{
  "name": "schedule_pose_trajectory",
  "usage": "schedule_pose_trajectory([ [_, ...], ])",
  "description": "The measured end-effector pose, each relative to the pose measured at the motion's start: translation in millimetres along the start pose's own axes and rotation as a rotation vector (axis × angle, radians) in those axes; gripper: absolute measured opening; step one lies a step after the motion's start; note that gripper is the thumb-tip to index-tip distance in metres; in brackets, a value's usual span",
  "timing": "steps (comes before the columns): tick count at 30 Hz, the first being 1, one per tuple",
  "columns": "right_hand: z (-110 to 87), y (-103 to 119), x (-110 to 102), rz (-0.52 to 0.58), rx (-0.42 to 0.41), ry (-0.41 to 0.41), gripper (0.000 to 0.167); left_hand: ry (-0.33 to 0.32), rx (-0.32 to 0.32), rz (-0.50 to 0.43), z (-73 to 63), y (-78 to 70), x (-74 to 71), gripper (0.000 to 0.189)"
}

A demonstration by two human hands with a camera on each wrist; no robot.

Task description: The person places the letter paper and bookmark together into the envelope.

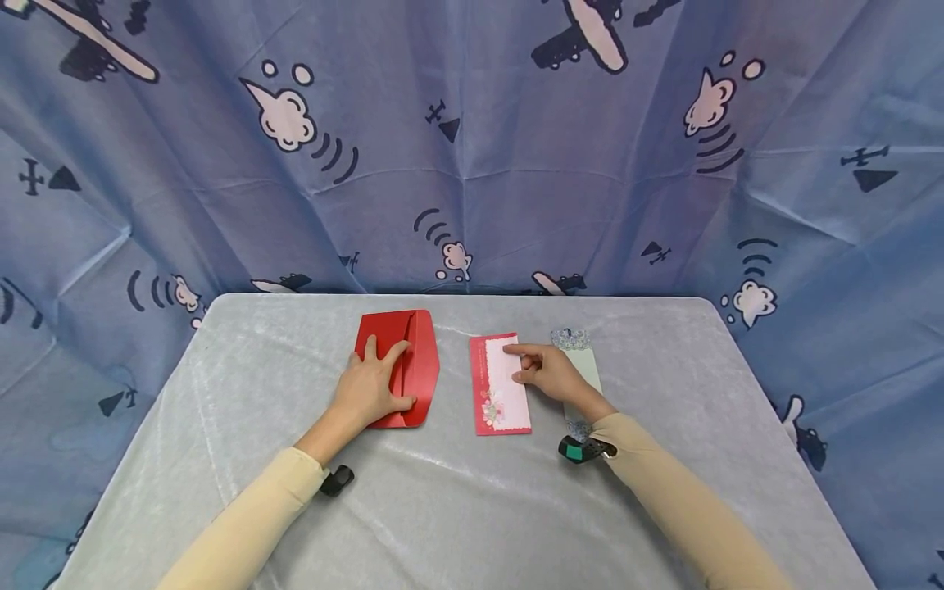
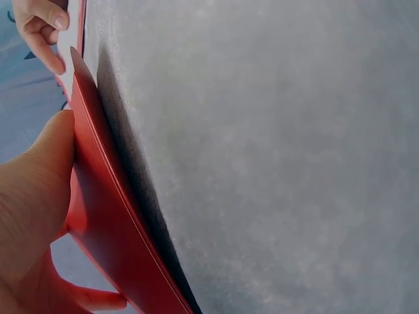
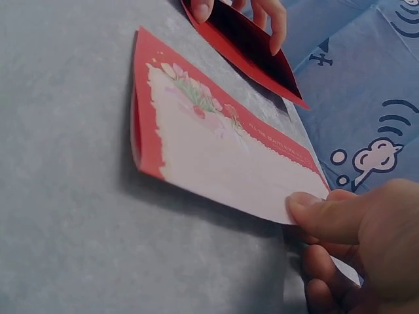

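Observation:
A red envelope (image 1: 424, 369) with its flap turned to the right lies at the middle left of the table. My left hand (image 1: 366, 387) rests on it with fingers spread, thumb and fingertips along its slit. From the right wrist view the envelope's mouth (image 3: 262, 55) gapes dark. To its right is a folded red-and-white card (image 1: 506, 393) printed with flowers. My right hand (image 1: 553, 373) pinches the card's right edge, thumb (image 3: 311, 208) on top and fingers below. In that view the card is tilted over the cloth.
A pale green card (image 1: 586, 367) with glittery silver-blue ends lies partly under my right wrist. A grey velvety cloth covers the table (image 1: 664, 369). Behind hangs a blue curtain (image 1: 472, 147) with airplane prints. Dark bands with small devices (image 1: 583, 449) sit on both wrists.

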State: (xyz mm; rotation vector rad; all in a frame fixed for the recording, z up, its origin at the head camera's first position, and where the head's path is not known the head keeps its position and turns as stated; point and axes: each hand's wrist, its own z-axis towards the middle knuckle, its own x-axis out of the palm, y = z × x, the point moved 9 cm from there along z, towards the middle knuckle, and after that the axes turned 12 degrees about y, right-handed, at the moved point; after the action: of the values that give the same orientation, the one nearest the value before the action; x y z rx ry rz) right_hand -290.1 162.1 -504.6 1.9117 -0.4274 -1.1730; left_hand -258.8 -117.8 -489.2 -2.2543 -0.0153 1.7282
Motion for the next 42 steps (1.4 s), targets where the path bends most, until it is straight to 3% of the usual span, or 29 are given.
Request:
schedule_pose_trajectory([
  [13, 2.0, -0.7, -1.4, 0.031, 0.010, 0.014, 0.046, -0.013, 0.006, 0.001, -0.8, -0.5, -1.3, 0.091],
  [30, 12.6, 14.0, 2.4, 0.076, 0.029, 0.034, 0.047, -0.010, 0.002, -0.004, -0.6, -0.3, -0.7, 0.092],
  [42, 28.4, 25.9, 10.9, 0.101, -0.023, 0.054, 0.046, -0.006, -0.005, 0.000, -0.9, -0.6, -0.5, 0.093],
])
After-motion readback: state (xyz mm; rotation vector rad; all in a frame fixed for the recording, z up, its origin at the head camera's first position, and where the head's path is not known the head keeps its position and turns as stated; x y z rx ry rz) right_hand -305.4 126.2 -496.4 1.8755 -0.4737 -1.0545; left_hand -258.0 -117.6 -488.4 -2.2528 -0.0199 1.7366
